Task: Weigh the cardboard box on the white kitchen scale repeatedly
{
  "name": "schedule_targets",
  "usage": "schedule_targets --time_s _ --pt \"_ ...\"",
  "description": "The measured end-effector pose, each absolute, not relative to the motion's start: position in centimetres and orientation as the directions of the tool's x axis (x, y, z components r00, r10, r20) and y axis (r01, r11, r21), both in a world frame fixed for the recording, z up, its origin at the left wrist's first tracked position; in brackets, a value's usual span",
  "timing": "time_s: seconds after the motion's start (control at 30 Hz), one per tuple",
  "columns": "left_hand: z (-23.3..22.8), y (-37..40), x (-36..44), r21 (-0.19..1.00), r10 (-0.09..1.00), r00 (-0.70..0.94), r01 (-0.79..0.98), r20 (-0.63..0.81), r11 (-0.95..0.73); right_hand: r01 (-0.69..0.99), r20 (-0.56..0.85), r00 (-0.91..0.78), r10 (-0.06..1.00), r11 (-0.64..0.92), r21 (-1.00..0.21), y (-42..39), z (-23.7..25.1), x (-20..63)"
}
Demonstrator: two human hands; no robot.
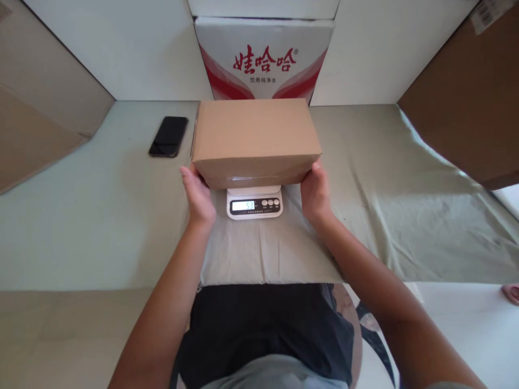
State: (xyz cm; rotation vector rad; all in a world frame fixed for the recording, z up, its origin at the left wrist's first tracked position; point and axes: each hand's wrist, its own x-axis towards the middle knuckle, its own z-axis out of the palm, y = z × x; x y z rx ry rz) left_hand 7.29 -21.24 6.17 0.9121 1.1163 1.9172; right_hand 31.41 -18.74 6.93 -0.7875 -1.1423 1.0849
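Note:
A closed brown cardboard box [256, 129] is over a white digital kitchen scale [254, 213], covering most of its platform. The scale's lit display reads what looks like 53, with several round buttons beside it. My left hand [198, 197] is against the box's left side, thumb up at the lower front corner. My right hand [316, 192] grips the opposite side at the right front corner. The fingers of both hands are partly hidden behind and under the box. Whether the box rests fully on the scale I cannot tell.
A black smartphone [168, 136] lies left of the box on the pale green cloth [133, 216]. Behind stands a white and red carton [265, 38] with Chinese lettering. Large cardboard pieces flank the table at left [40, 102] and right [470, 102].

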Motion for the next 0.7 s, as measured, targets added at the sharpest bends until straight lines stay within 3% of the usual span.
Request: schedule_targets --time_s 0.43,0.7 --pt "6.7 -21.8 7.6 0.914 0.851 -0.472 -0.195 0.23 -0.355 -0.223 0.3 0.02 0.954 0.297 -0.928 -19.1 6.8 31.1" --pt "9.0 -22.6 7.1 0.901 0.855 -0.391 -0.123 0.341 -0.415 -0.245 0.339 0.035 0.94 0.337 -0.909 -19.8 9.1 31.4"
